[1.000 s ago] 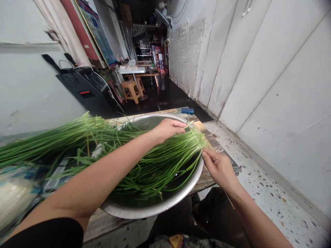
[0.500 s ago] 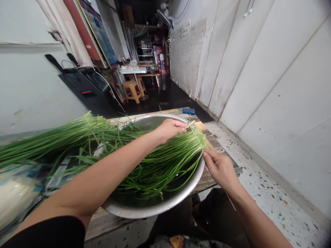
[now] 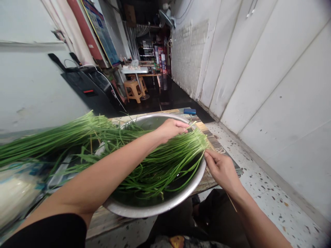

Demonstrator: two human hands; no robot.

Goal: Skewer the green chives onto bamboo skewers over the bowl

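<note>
A big bunch of long green chives [image 3: 165, 162] lies in a metal basin [image 3: 160, 210], pale stem ends over the right rim. My left hand [image 3: 172, 130] reaches across the top, fingers closed on a few chive stems at the bunch's far side; pale tips poke out past the fingertips. By the stem ends at the right rim, my right hand [image 3: 221, 167] pinches a thin straw-coloured strand [image 3: 232, 202], which trails out below the wrist. How the strand runs around the bunch is hidden.
A second chive bunch [image 3: 51, 137] lies left of the basin, above a clear plastic bag [image 3: 18, 196] with pale contents. The wooden table [image 3: 207, 181] carries a small blue box [image 3: 189, 111] at its far edge. Farther off stand a stool [image 3: 133, 90] and a white table [image 3: 134, 70].
Both hands hold the same grip and place at the bunch. The whole view has shifted very slightly.
</note>
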